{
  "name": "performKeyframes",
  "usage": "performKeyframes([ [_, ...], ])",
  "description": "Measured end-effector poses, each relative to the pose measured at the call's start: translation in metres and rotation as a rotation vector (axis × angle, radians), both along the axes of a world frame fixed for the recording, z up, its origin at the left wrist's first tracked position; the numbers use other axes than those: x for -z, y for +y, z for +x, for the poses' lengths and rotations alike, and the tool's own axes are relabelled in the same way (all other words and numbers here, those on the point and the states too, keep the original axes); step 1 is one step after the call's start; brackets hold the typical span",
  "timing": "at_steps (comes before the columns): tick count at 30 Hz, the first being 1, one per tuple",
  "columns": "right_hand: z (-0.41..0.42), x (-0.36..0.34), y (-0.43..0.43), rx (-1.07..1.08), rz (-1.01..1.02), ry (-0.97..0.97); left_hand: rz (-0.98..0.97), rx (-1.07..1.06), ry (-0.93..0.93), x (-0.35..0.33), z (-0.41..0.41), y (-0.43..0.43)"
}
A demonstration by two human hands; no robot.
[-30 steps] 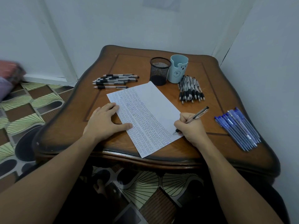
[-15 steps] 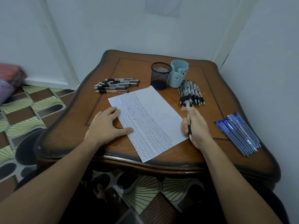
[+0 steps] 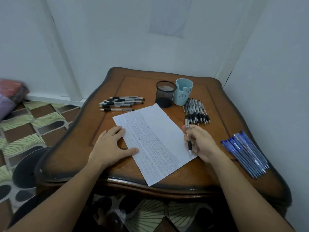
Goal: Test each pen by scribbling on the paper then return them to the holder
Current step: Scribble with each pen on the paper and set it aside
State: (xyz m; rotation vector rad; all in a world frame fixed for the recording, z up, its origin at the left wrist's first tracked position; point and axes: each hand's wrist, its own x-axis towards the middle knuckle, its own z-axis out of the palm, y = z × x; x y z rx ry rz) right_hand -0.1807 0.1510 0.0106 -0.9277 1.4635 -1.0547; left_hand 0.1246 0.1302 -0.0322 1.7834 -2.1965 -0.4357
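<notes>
Where the pen [image 3: 188, 136] sat in writing grip a second ago, the right hand [image 3: 202, 143] now pinches it turned, butt end toward the pen pile [image 3: 197, 113] just beyond the fingers. Left hand [image 3: 110, 146] lies flat and open, pinning the paper [image 3: 155, 141] between both hands. Scribble likely finished; the return comes next.

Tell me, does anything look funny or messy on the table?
Just a little: the paper lies slanted, and its near corner pokes past the front edge of the table. Nothing looks spilled or broken.
</notes>
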Motion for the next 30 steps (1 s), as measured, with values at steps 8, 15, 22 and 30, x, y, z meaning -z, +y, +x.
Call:
performKeyframes([
  [8, -0.032, -0.043, -0.064, 0.132, -0.12, 0.418, 0.005, 0.002, -0.026, 0.0, 0.0, -0.002],
  [15, -0.04, -0.042, -0.11, 0.06, -0.013, 0.871, 0.0, -0.003, -0.012, -0.002, 0.0, 0.0],
  [22, -0.044, -0.036, -0.117, 0.009, 0.028, 0.97, -0.014, -0.005, -0.024, -0.002, 0.0, -0.001],
  [30, -0.041, -0.027, -0.109, 0.094, -0.179, 1.088, -0.019, -0.009, -0.02, -0.006, -0.001, 0.001],
])
